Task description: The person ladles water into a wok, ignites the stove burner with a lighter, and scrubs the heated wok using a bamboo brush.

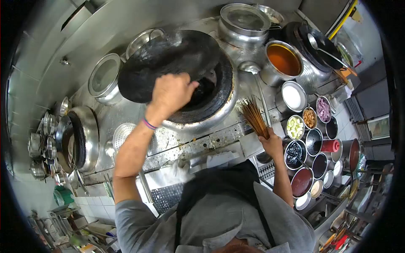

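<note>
My left hand (pixel 173 93) is closed at the near rim of a large black wok (pixel 164 59), which is tilted up and off to the left of the round burner ring (pixel 225 90). The ring's dark opening shows beside my fingers. My right hand (pixel 272 144) is wrapped round the lower end of a bamboo brush (pixel 254 116), its bristles fanned out over the steel counter. Next to the brush lies a long-handled ladle (pixel 249 67).
A pot of orange liquid (pixel 284 59) and lidded pots (pixel 244 21) stand behind. Several sauce and ingredient containers (pixel 301 182) crowd the right. A perforated skimmer (pixel 123 134) lies left, near another burner (pixel 88 137).
</note>
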`<action>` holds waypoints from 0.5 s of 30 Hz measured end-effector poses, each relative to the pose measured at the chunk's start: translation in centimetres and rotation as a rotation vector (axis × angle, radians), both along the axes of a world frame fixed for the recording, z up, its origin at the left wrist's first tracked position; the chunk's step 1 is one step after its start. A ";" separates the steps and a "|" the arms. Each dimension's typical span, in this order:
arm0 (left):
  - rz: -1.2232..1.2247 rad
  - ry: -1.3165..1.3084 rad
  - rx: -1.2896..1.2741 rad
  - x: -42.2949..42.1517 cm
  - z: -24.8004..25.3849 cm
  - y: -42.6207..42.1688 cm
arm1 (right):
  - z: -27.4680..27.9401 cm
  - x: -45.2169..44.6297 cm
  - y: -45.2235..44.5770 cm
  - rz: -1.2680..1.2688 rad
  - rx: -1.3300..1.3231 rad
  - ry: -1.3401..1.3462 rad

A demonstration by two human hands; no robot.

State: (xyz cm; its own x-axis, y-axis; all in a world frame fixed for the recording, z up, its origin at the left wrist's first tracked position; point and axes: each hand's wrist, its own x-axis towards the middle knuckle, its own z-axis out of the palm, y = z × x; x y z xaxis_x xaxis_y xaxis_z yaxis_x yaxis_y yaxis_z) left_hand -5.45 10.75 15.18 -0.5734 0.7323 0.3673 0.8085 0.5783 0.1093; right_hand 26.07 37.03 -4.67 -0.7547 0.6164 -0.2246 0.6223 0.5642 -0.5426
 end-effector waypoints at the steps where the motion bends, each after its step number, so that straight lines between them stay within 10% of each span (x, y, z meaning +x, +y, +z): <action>1: 0.016 -0.019 -0.018 1.1 -1.6 -0.3 | -0.6 -0.1 -0.4 -0.007 0.038 -0.035; 15: -0.024 -0.144 0.223 8.7 -15.8 -2.1 | 1.2 3.9 -7.5 -0.051 0.352 0.207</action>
